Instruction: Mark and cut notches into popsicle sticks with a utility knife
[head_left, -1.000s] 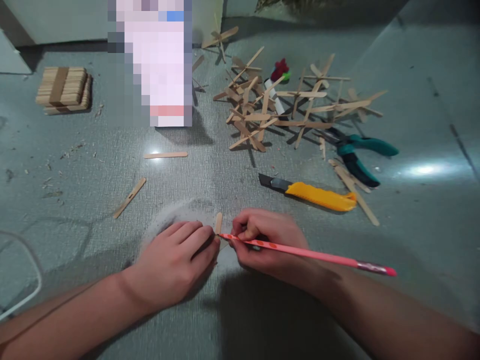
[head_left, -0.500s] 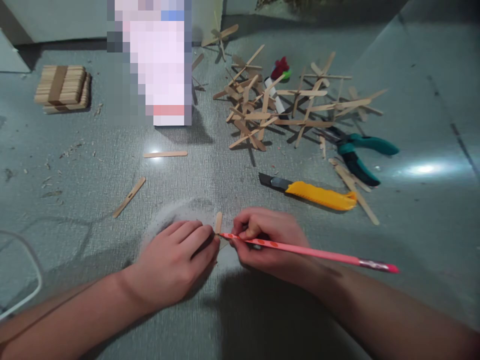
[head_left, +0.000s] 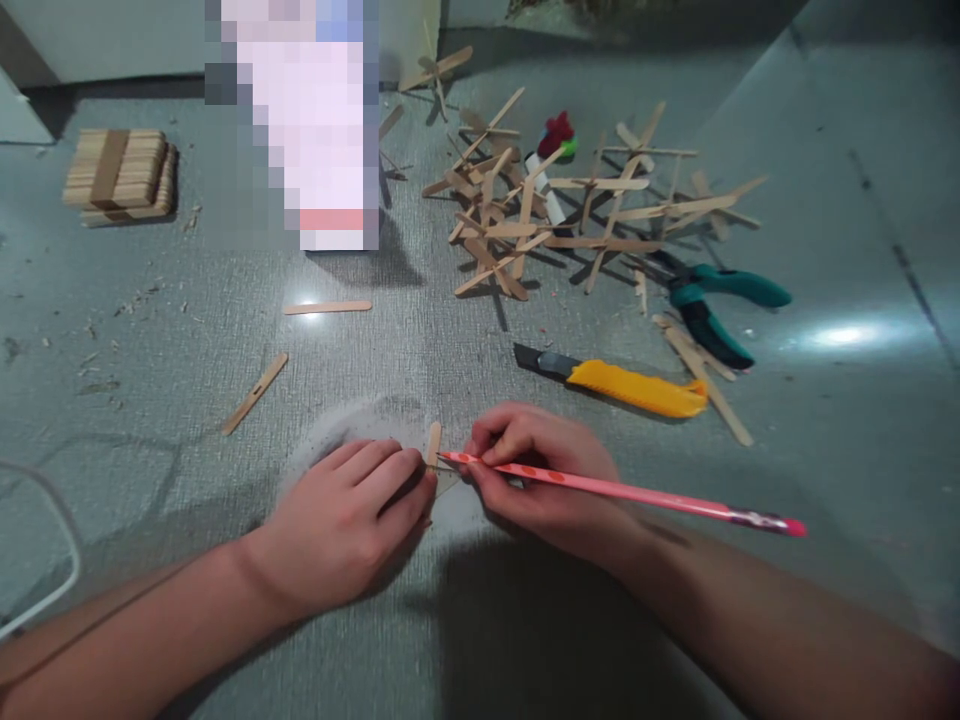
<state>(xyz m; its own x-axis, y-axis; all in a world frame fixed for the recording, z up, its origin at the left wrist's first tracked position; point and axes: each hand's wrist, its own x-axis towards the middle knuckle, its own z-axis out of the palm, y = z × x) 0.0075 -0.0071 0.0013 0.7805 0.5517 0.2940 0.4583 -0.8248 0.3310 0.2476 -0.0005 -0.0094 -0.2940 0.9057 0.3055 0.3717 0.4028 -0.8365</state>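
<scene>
Beyond the yellow cutter [head_left: 637, 388], pliers [head_left: 685, 293] are showing teal; below it, a pink pencil [head_left: 630, 489] is displaying reddish spots.

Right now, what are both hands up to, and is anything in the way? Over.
Left fingers at wooden stick, tips hidden. Right fingers gripping pink pencil, its point at the stick's edge. Yellow cutter lies beyond, untouched, out of their way.
</scene>
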